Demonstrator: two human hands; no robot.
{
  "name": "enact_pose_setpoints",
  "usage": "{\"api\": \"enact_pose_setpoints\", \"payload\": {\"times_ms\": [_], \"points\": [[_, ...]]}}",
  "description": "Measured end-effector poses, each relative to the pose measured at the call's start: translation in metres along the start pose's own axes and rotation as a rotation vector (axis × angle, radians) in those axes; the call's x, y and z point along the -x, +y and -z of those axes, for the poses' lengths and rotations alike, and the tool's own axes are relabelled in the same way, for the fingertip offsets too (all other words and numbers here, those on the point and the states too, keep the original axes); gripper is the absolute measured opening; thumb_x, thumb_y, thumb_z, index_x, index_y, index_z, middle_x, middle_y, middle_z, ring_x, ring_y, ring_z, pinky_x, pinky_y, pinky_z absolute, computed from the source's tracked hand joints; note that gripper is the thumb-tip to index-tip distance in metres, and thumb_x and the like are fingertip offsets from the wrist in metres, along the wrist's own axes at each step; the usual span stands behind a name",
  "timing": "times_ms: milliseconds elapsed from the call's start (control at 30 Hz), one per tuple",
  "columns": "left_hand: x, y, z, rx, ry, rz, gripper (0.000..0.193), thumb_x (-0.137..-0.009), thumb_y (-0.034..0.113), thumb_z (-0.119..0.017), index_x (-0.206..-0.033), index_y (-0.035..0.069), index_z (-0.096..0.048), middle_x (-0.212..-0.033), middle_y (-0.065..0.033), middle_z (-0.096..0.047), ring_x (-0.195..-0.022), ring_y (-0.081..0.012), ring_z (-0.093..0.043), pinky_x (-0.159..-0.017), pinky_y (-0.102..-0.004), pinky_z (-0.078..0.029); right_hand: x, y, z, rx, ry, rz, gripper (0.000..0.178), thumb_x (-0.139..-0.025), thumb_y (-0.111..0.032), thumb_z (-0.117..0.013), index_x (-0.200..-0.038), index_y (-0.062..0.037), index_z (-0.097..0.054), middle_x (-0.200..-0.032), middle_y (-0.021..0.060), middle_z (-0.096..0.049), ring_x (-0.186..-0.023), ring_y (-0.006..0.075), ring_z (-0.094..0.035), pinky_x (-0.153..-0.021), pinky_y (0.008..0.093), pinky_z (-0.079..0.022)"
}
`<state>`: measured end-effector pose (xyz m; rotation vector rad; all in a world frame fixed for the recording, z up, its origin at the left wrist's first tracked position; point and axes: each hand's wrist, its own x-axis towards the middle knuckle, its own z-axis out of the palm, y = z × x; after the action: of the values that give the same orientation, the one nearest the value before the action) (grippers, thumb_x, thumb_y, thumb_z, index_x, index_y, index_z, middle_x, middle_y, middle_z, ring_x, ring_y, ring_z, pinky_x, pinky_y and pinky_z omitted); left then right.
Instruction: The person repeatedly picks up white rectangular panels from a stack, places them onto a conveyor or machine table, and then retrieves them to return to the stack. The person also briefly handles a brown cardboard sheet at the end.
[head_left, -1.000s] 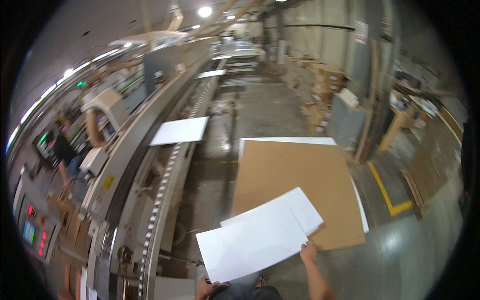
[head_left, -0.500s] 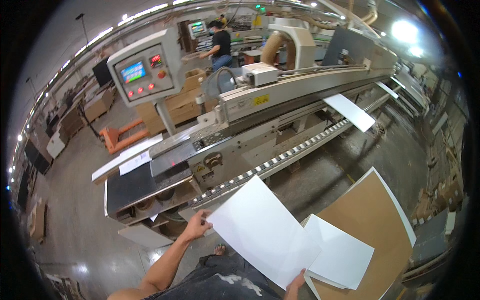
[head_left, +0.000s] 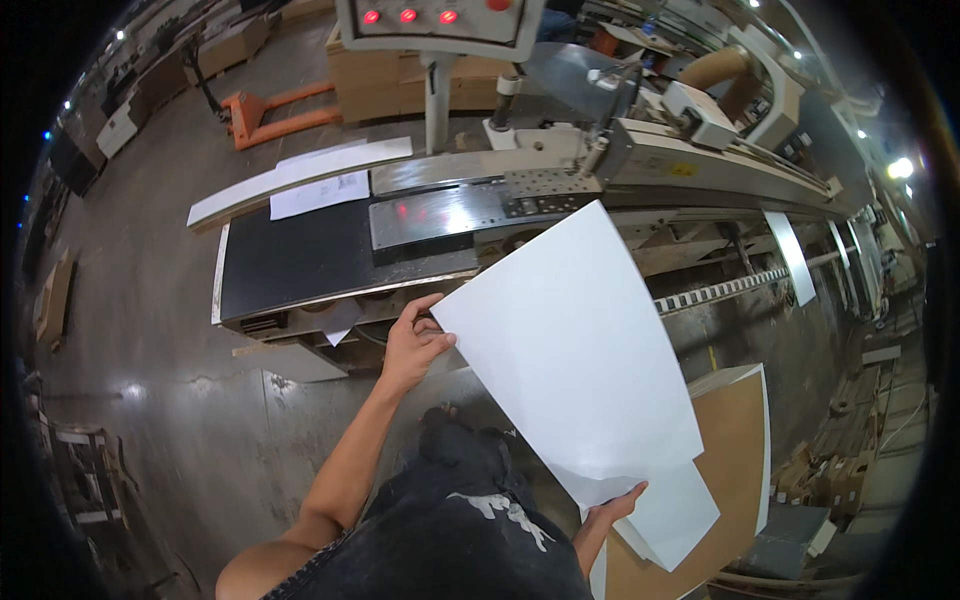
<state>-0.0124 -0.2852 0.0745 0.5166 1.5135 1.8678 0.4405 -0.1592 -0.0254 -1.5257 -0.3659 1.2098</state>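
Observation:
A large white rectangular panel (head_left: 575, 350) is held up in front of me, between my body and the long machine. My left hand (head_left: 412, 345) grips its left corner, with thumb and fingers closed on the edge. At the panel's near end, my right hand (head_left: 612, 508) is closed on the edge, its thumb showing and the other fingers mostly hidden. Beneath that end lie smaller white panels (head_left: 682, 515) on a brown board (head_left: 728, 460). Beyond the panel's far corner is the machine's metal infeed plate (head_left: 440, 218), beside a black table top (head_left: 300, 262).
A control box with red lit buttons (head_left: 430, 25) stands on a post behind the machine. White strips (head_left: 300, 180) and a printed sheet (head_left: 320, 194) lie by the black top. Another white panel (head_left: 790, 258) sticks out farther along the roller rail (head_left: 725, 290). An orange pallet jack (head_left: 270, 120) stands behind.
My view has turned down and to the left. The held panel has moved forward toward the machine's infeed end, away from the stack. Both hands keep their hold on it.

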Motion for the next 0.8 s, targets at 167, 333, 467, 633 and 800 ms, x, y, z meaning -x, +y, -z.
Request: {"api": "enact_pose_setpoints", "payload": {"times_ms": [167,333,467,633,800], "points": [[-0.014,0.002,0.027,0.044,0.028,-0.056,0.058,-0.087,-0.004,-0.069,-0.141,0.000,-0.048,-0.112,-0.0048,-0.062,-0.097,-0.0094,-0.060,-0.085,-0.0262,-0.056,0.032,-0.015,-0.031,-0.040,-0.039,0.032,0.067,-0.102,-0.053,-0.047,-0.141,0.0009,-0.049,-0.143,0.0130,-0.054,-0.125,0.0323,-0.055,-0.103,0.0443,-0.046],[-0.029,-0.019,0.052,0.021,0.038,-0.002,0.045,-0.096,0.000,-0.061,-0.140,0.000,-0.050,-0.110,-0.0059,-0.064,-0.093,-0.0100,-0.063,-0.086,-0.0278,-0.056,0.029,-0.004,-0.026,0.038,-0.061,0.008,0.066,-0.102,-0.052,-0.048,-0.140,0.0023,-0.050,-0.140,0.0127,-0.056,-0.123,0.0319,-0.057,-0.100,0.0444,-0.048],[-0.043,-0.048,0.059,0.062,0.139,0.037,0.037,-0.099,-0.001,-0.054,-0.136,-0.001,-0.054,-0.105,-0.0096,-0.067,-0.091,-0.0137,-0.067,-0.078,-0.0285,-0.059,0.035,0.020,-0.022,0.145,0.051,-0.041,0.061,-0.103,-0.046,-0.048,-0.135,0.0068,-0.052,-0.132,0.0152,-0.061,-0.114,0.0324,-0.062,-0.094,0.0443,-0.052],[-0.071,-0.082,0.075,-0.090,0.321,0.077,0.032,-0.101,0.005,-0.051,-0.132,-0.002,-0.058,-0.094,-0.0082,-0.069,-0.076,-0.0124,-0.068,-0.064,-0.0277,-0.061,0.054,0.046,-0.032,0.192,0.079,-0.118,0.055,-0.106,-0.037,-0.046,-0.132,0.0106,-0.053,-0.129,0.0181,-0.062,-0.109,0.0328,-0.064,-0.090,0.0438,-0.054],[-0.103,-0.101,0.066,-0.143,0.583,0.018,0.020,-0.102,0.015,-0.054,-0.113,-0.001,-0.061,-0.086,-0.0079,-0.067,-0.059,-0.0087,-0.060,-0.047,-0.0246,-0.052,0.082,0.056,-0.049,0.247,0.035,-0.118,0.048,-0.105,-0.031,-0.050,-0.129,0.0092,-0.054,-0.123,0.0172,-0.063,-0.106,0.0305,-0.064,-0.089,0.0418,-0.054]]}}
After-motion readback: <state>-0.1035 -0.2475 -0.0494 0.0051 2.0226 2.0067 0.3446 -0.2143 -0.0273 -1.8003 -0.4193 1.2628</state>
